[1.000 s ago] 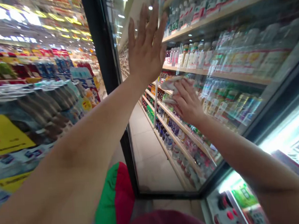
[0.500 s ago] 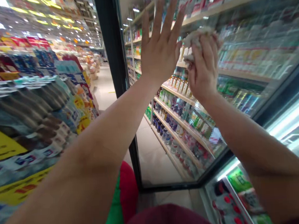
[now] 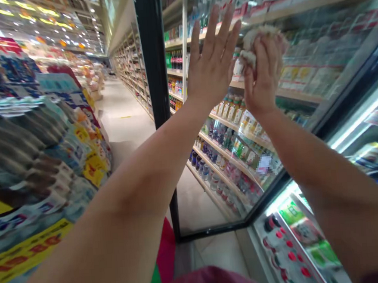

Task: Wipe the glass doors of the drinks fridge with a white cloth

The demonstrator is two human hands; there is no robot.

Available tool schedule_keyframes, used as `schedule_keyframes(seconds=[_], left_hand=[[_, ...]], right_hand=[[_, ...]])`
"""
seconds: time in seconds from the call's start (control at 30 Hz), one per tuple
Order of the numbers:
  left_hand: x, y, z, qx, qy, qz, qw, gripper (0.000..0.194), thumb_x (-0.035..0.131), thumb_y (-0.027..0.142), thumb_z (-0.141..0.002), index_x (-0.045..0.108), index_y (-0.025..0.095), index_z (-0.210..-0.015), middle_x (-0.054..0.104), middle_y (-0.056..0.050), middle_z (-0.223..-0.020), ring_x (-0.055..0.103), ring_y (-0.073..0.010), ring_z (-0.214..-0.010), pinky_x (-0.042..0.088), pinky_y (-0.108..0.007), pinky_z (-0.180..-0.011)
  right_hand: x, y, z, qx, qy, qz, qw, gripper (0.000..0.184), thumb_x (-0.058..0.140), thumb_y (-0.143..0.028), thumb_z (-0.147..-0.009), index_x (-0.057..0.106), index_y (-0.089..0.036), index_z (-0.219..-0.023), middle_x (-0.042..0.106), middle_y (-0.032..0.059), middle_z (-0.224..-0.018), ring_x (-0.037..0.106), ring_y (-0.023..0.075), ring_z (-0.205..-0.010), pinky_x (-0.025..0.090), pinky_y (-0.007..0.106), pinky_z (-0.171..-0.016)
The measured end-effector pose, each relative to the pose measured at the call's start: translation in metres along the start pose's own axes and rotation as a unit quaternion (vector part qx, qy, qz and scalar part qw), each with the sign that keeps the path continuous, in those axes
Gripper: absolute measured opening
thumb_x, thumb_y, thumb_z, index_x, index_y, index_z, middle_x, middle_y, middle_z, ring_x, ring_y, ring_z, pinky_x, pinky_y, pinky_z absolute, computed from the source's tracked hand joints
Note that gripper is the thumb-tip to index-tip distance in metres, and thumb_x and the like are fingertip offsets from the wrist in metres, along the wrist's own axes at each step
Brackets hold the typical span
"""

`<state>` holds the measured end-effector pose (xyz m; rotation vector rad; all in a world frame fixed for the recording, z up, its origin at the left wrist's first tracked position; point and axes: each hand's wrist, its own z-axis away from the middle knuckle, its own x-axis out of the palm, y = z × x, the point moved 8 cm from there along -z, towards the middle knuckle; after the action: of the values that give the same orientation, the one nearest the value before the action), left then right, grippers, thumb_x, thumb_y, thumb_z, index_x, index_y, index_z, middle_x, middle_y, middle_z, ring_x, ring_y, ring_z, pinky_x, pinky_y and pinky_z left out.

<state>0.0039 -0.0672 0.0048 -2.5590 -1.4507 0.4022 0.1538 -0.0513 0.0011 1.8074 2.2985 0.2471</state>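
Observation:
My left hand lies flat with spread fingers against the open glass door of a drinks cooler. Just to its right, my right hand is closed on a crumpled white cloth and presses it against the upper part of the same glass. Through the glass I see shelves of bottles. The door's black frame runs down the left edge.
Cooler shelves with bottles and green packs glow at the lower right. A display of stacked drink packs fills the left. A store aisle floor runs away between them. A red and green object sits low by the door.
My right hand has carried the cloth from the middle of the glass up to its top, beside my left hand. The door has swung a little, showing more aisle.

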Motion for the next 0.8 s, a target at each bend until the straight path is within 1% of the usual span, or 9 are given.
schedule_keyframes(seconds=[0.1,0.2,0.27,0.33,0.4,0.47,0.6,0.7,0.8], left_hand=[[0.001,-0.001,0.0,0.003,-0.006,-0.001,1.0,0.06,0.048,0.012,-0.1,0.035,0.006,-0.159,0.034,-0.019,-0.164,0.029,-0.0429,-0.152,0.022,-0.066,-0.125],[0.002,-0.003,0.0,-0.002,-0.006,0.007,1.0,0.06,0.049,0.012,-0.1,0.036,0.007,-0.159,0.034,-0.018,-0.164,0.028,-0.0414,-0.152,0.021,-0.065,-0.126],[0.002,-0.003,0.0,0.001,-0.007,0.011,1.0,0.06,0.048,0.013,-0.101,0.035,0.007,-0.159,0.033,-0.018,-0.164,0.028,-0.0417,-0.152,0.02,-0.065,-0.126],[0.005,-0.004,0.0,-0.001,-0.015,0.012,1.0,0.06,0.046,0.015,-0.101,0.034,0.008,-0.16,0.033,-0.017,-0.165,0.027,-0.042,-0.153,0.019,-0.066,-0.126],[0.006,-0.004,0.0,-0.003,-0.019,0.014,1.0,0.061,0.045,0.017,-0.102,0.033,0.011,-0.161,0.032,-0.015,-0.166,0.027,-0.0403,-0.154,0.019,-0.064,-0.127],[0.008,-0.005,-0.001,-0.013,-0.014,0.012,1.0,0.062,0.047,0.016,-0.1,0.034,0.013,-0.161,0.031,-0.013,-0.166,0.026,-0.038,-0.154,0.018,-0.062,-0.128],[0.014,-0.008,-0.002,-0.021,-0.02,0.009,1.0,0.062,0.045,0.017,-0.1,0.035,0.017,-0.161,0.032,-0.009,-0.166,0.026,-0.0364,-0.155,0.018,-0.061,-0.129],[0.018,-0.01,-0.003,-0.023,-0.019,0.022,0.999,0.06,0.041,0.018,-0.101,0.037,0.017,-0.161,0.033,-0.008,-0.166,0.024,-0.0355,-0.156,0.014,-0.06,-0.13],[0.026,-0.014,-0.003,-0.031,-0.027,0.017,0.999,0.06,0.043,0.019,-0.101,0.037,0.017,-0.161,0.032,-0.009,-0.166,0.023,-0.036,-0.156,0.014,-0.06,-0.13]], right_hand=[[-0.001,0.015,-0.029,0.008,0.0,0.014,1.0,0.063,0.019,-0.055,-0.109,0.043,-0.021,-0.155,0.042,0.0077,-0.161,0.027,0.0266,-0.154,0.018,0.057,-0.129],[0.0,0.023,-0.048,0.029,0.015,0.032,0.999,0.068,0.016,-0.057,-0.109,0.042,-0.014,-0.155,0.041,0.0125,-0.161,0.029,0.0265,-0.153,0.019,0.056,-0.129],[0.0,0.021,-0.045,0.036,0.037,0.048,0.998,0.065,0.017,-0.053,-0.109,0.043,-0.012,-0.154,0.043,0.0131,-0.16,0.029,0.0265,-0.153,0.017,0.055,-0.13],[0.002,0.018,-0.037,0.029,0.042,0.06,0.997,0.06,0.02,-0.045,-0.11,0.045,-0.012,-0.152,0.044,0.0124,-0.159,0.029,0.0264,-0.153,0.016,0.054,-0.13],[0.004,0.018,-0.036,0.002,0.022,0.064,0.998,0.056,0.023,-0.039,-0.109,0.044,-0.011,-0.153,0.044,0.0107,-0.159,0.029,0.0273,-0.153,0.018,0.055,-0.13],[0.006,0.024,-0.047,-0.012,-0.013,0.062,0.998,0.054,0.027,-0.036,-0.108,0.041,-0.012,-0.155,0.041,0.0085,-0.161,0.027,0.028,-0.154,0.017,0.055,-0.13],[0.007,0.037,-0.07,0.029,-0.049,0.06,0.997,0.054,0.031,-0.031,-0.107,0.036,-0.01,-0.158,0.035,0.01,-0.165,0.023,0.0278,-0.156,0.01,0.052,-0.131],[0.004,0.031,-0.066,0.054,-0.04,0.068,0.995,0.054,0.03,-0.03,-0.107,0.039,-0.01,-0.156,0.036,0.0108,-0.164,0.022,0.0293,-0.157,0.008,0.053,-0.132],[0.004,0.026,-0.058,0.038,-0.06,0.065,0.995,0.054,0.034,-0.026,-0.105,0.041,-0.011,-0.156,0.037,0.0095,-0.164,0.024,0.029,-0.156,0.01,0.051,-0.132]])
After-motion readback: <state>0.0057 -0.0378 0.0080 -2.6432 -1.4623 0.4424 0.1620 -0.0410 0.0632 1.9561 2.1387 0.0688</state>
